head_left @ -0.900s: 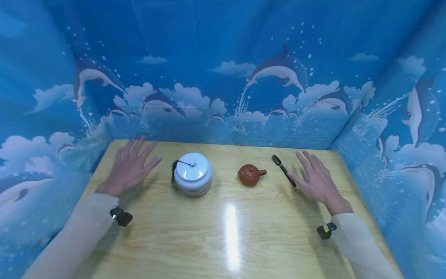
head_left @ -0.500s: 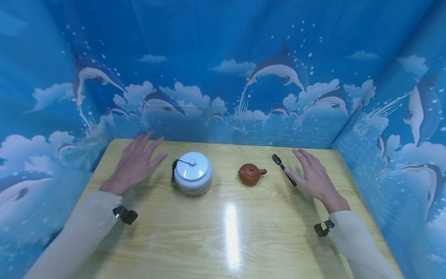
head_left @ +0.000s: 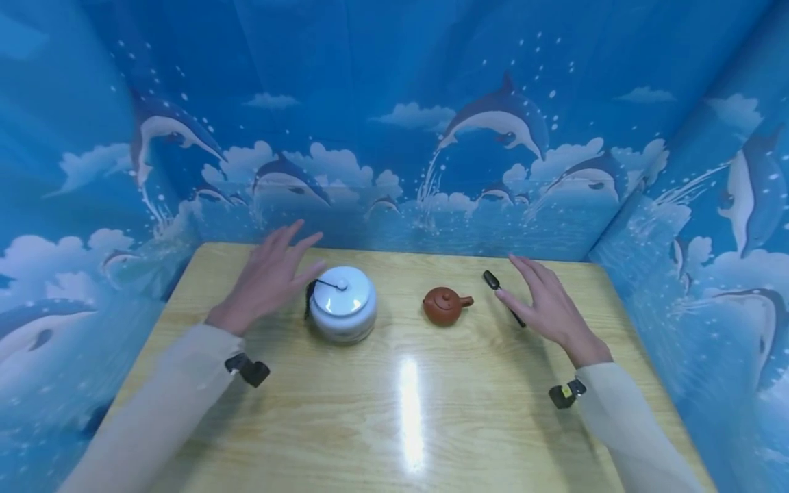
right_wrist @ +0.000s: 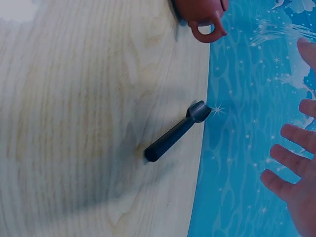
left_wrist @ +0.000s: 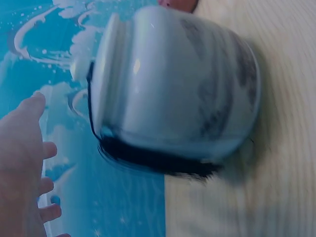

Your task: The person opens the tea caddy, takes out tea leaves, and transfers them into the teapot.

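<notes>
Hovering at ten o'clock over a pale wood-grain table (head_left: 345, 424), the person's left hand (head_left: 268, 277) has its fingers loosely extended and spread, holding nothing; the left wrist view shows a gap between it and a lidded jar (head_left: 345, 325). At two o'clock the right hand (head_left: 548, 305) is likewise unclenched and bare of any object, its thumb (head_left: 514, 305) overlapping a black scoop (right_wrist: 175, 134) from above, with no contact evident. Both hands appear to be reaching. Done well, the left would come in low and level, curving round the jar's body and keeping clear of the tassel (left_wrist: 158, 160). The right would best pinch the scoop by its slim shaft, well away from the teapot (head_left: 441, 311).

Left to right, the jar comes first, upright at eleven o'clock: squat, glossy and bluish white, with smoky grey markings blurred in the left wrist view. Its lid (head_left: 345, 301) is on, topped by a round knob (head_left: 342, 283); the black tassel hangs at its nine o'clock side. Just past twelve sits the teapot, small, rounded and reddish brown, its loop handle (right_wrist: 207, 39) toward three. At one o'clock the scoop lies flat, bowl (head_left: 491, 279) toward eleven, shaft toward five.
</notes>
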Demonstrator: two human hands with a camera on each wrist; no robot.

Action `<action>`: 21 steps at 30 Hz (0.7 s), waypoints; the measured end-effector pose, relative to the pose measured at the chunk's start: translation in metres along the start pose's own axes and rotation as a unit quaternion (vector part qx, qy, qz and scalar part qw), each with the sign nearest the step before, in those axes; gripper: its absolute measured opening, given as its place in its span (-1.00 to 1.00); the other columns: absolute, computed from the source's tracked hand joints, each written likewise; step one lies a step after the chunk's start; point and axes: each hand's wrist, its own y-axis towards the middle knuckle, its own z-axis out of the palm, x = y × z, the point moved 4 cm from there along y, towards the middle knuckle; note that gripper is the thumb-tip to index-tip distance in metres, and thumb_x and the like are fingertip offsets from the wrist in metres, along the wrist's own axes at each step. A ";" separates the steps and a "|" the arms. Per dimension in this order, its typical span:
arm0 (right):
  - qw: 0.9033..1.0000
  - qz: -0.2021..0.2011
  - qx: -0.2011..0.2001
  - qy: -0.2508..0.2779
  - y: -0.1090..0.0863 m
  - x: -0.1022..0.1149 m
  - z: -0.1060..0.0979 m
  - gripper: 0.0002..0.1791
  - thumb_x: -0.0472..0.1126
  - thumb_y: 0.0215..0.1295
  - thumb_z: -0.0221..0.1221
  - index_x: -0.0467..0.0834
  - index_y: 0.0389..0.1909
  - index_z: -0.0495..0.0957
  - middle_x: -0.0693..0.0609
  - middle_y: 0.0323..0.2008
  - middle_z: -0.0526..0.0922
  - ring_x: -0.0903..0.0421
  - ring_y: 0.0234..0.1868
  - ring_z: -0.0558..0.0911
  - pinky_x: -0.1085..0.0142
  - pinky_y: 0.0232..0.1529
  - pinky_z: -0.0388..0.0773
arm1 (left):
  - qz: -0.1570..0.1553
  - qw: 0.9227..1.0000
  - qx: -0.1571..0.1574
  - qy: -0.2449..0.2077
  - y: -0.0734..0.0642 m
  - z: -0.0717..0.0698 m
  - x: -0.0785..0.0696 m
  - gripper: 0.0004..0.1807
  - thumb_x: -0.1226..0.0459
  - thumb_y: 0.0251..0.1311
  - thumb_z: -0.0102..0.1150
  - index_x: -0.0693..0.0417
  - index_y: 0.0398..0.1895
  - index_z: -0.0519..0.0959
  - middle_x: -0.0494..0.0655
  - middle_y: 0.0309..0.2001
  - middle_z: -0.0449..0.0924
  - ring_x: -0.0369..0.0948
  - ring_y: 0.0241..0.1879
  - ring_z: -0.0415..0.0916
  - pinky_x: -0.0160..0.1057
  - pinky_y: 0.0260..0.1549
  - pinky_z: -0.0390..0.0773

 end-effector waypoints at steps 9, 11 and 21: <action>1.000 -0.002 0.011 0.014 0.008 0.013 -0.003 -0.02 0.36 0.59 0.15 0.05 0.80 0.00 -0.28 0.72 0.14 -0.42 0.69 0.13 -0.55 0.56 0.13 | 0.043 0.999 -0.013 0.014 0.018 -0.002 -0.033 -0.14 -0.35 0.58 -0.06 -0.26 0.79 0.12 0.05 0.81 -0.14 0.23 0.76 -0.14 0.52 0.64 0.01; 1.000 -0.004 0.011 0.015 0.010 0.016 -0.003 -0.03 0.34 0.59 0.16 0.03 0.80 0.02 -0.29 0.71 0.16 -0.42 0.69 0.15 -0.54 0.56 0.14 | 0.055 0.998 -0.016 0.009 0.021 -0.003 -0.042 -0.12 -0.35 0.56 -0.01 -0.25 0.79 0.11 0.04 0.81 -0.12 0.22 0.76 -0.11 0.50 0.64 0.06; 0.999 -0.011 0.005 0.031 0.016 0.026 -0.001 -0.06 0.34 0.57 0.18 0.09 0.78 0.07 -0.28 0.64 0.30 -0.35 0.49 0.45 -0.46 0.35 0.48 | 0.068 0.997 -0.018 -0.018 0.032 -0.001 -0.083 -0.02 -0.29 0.51 0.17 -0.20 0.81 0.03 0.05 0.79 -0.04 0.14 0.75 -0.02 0.38 0.62 0.26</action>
